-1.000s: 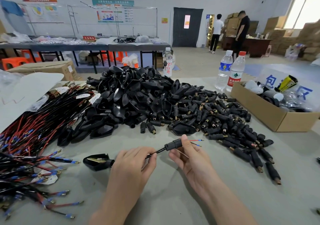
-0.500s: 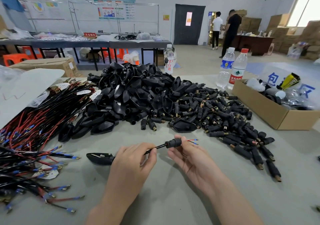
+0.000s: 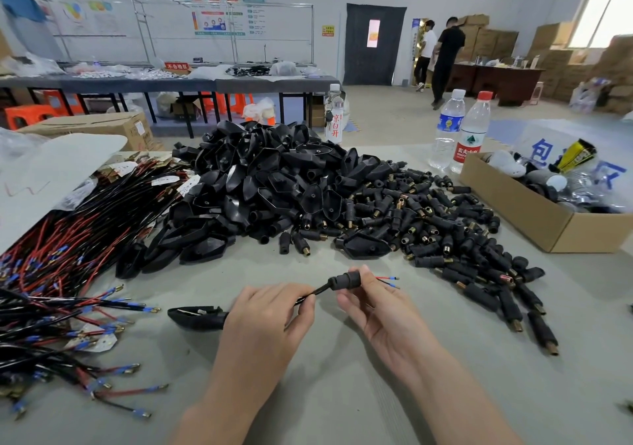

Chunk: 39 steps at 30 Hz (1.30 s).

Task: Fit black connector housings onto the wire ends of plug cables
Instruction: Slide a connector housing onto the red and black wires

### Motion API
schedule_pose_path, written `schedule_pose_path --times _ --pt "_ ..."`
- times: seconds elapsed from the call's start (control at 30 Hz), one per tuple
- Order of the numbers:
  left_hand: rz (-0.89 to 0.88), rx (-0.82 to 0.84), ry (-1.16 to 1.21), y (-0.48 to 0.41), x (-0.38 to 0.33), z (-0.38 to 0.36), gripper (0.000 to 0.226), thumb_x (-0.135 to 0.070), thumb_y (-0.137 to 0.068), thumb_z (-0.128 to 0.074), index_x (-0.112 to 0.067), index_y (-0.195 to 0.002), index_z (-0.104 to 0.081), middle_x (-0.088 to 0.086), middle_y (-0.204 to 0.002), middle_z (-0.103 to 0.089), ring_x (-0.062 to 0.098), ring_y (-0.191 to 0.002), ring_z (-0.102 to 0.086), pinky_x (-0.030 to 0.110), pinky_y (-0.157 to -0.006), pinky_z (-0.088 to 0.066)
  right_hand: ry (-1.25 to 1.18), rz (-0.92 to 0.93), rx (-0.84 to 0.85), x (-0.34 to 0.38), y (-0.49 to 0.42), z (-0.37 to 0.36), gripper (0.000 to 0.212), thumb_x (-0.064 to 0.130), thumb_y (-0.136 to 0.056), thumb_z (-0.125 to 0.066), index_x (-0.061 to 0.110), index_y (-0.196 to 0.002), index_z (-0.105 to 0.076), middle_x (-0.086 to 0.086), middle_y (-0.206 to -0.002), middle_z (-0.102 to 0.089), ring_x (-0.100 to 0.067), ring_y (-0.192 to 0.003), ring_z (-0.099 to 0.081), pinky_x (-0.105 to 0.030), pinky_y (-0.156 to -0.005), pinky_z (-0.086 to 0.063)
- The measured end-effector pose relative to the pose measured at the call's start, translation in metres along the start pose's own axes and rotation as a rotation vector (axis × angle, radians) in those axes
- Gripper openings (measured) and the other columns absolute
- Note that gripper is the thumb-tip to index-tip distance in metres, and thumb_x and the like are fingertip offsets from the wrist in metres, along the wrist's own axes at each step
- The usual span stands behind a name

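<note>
Midway, left hand (image 3: 263, 321) is pinching cable (image 3: 308, 296), right hand (image 3: 380, 311) gripping housing (image 3: 344, 279), 2 wires (image 3: 387, 282) poking out; probably needing firmer seating next.

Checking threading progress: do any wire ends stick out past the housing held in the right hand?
Yes, red and black wire ends stick out beyond the housing that the right hand pinches.
</note>
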<state>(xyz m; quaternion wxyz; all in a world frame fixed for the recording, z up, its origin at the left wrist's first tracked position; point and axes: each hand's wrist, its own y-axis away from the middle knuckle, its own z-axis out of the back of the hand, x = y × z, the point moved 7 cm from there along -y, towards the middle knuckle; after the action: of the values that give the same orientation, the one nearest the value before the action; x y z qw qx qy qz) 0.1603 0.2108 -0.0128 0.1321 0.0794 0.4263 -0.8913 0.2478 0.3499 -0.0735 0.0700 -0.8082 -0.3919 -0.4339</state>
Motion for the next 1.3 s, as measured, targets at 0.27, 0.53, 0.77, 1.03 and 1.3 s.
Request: schedule_pose_path --times 0.27,0.53,0.77,1.03,1.3 --pt "-0.004 -0.033 -0.029 0.001 0.005 0.000 0.015 -0.028 -0.093 -0.056 -0.023 -0.086 -0.068 -0.020 -0.067 -0.046 0.003 -0.059 -0.047 0.032 -0.063 -0.044 0.039 -0.002 0.008 -0.001 -0.001 0.000 0.028 0.022 -0.098 -0.058 -0.003 -0.093 -0.069 -0.015 -0.085 -0.074 -0.015 -0.068 -0.070 -0.023 -0.065 -0.059" --pt "-0.017 -0.053 -0.067 0.002 0.000 0.003 0.012 -0.022 -0.089 -0.065 -0.022 -0.098 -0.072 -0.016 -0.067 -0.059 0.004 -0.060 -0.051 0.026 -0.059 -0.047 -0.035 -0.033 -0.031 -0.006 -0.003 0.001 0.036 0.021 -0.096 -0.061 0.001 -0.071 -0.079 -0.012 -0.074 -0.071 -0.017 -0.070 -0.072 -0.021 -0.063 -0.059" --pt "0.007 -0.041 -0.038 0.003 -0.002 0.003 0.014 -0.023 -0.091 -0.062 -0.021 -0.101 -0.072 -0.012 -0.075 -0.066 0.008 -0.057 -0.061 0.030 -0.044 -0.050 -0.053 -0.025 -0.030 -0.005 0.001 -0.004 0.038 0.019 -0.096 -0.060 0.004 -0.067 -0.079 -0.011 -0.072 -0.072 -0.017 -0.068 -0.073 -0.021 -0.061 -0.058" --pt "0.053 -0.052 -0.061 0.002 -0.001 0.007 0.011 -0.029 -0.095 -0.060 -0.023 -0.098 -0.069 -0.014 -0.071 -0.065 0.004 -0.057 -0.063 0.028 -0.040 -0.047 -0.046 -0.045 -0.007 -0.005 0.004 -0.009 0.036 0.020 -0.094 -0.062 0.000 -0.070 -0.078 -0.013 -0.075 -0.071 -0.018 -0.071 -0.073 -0.021 -0.062 -0.059" --pt "0.058 -0.062 -0.080 0.002 -0.003 0.008 0.008 -0.028 -0.094 -0.061 -0.023 -0.094 -0.068 -0.013 -0.065 -0.057 0.004 -0.051 -0.055 0.028 -0.038 -0.044 -0.055 -0.075 0.000 -0.009 0.005 -0.010 0.035 0.020 -0.095 -0.062 -0.003 -0.075 -0.078 -0.015 -0.078 -0.071 -0.018 -0.074 -0.074 -0.021 -0.063 -0.059"
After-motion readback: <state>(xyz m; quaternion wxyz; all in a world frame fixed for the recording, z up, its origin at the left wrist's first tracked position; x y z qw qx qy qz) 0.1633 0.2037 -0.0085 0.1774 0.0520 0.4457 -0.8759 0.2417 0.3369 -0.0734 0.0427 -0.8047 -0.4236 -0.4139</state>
